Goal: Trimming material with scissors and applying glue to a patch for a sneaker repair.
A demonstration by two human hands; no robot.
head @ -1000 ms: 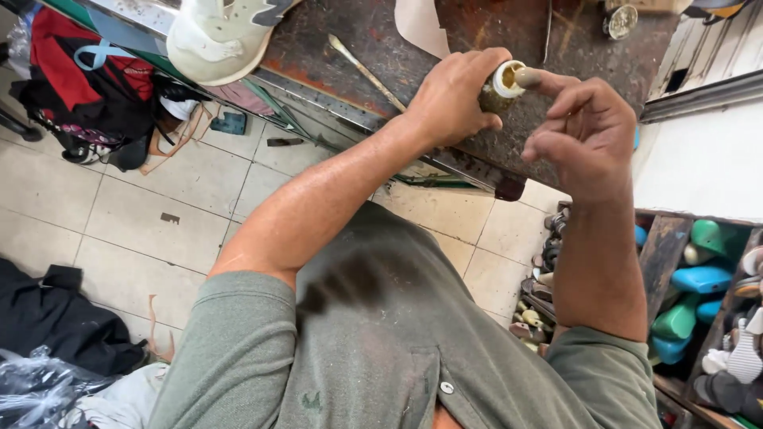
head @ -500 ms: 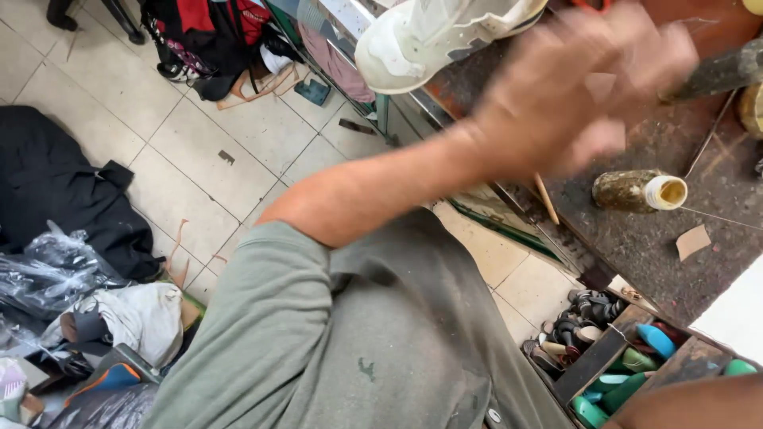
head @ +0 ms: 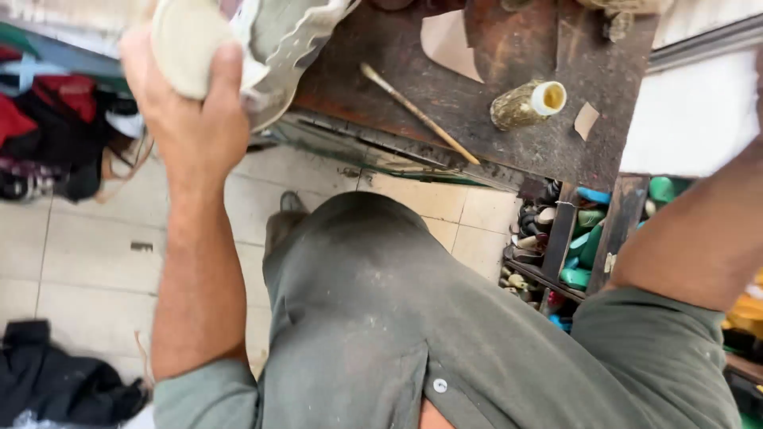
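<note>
My left hand point(head: 187, 119) grips the sole end of a white sneaker point(head: 270, 48) at the top left, over the edge of a dark, stained workbench point(head: 509, 143). The shoe lies tilted with its opening toward the bench. My right forearm point(head: 699, 238) crosses the right side and its hand is out of the frame. On the bench lie a small glue bottle point(head: 524, 103) on its side with an open white neck, and a thin brush stick point(head: 417, 113) lying diagonally.
Two pale cut-out scraps point(head: 451, 44) lie on the bench. A rack with several coloured shoe soles and heels point(head: 580, 238) stands below right. Tiled floor point(head: 87, 254), dark clothes point(head: 56, 381) and bags point(head: 48, 143) are at left.
My hands let go of the glue bottle, which now lies on the bench. My left hand swung left and took hold of the white sneaker. The right hand moved out of view.
</note>
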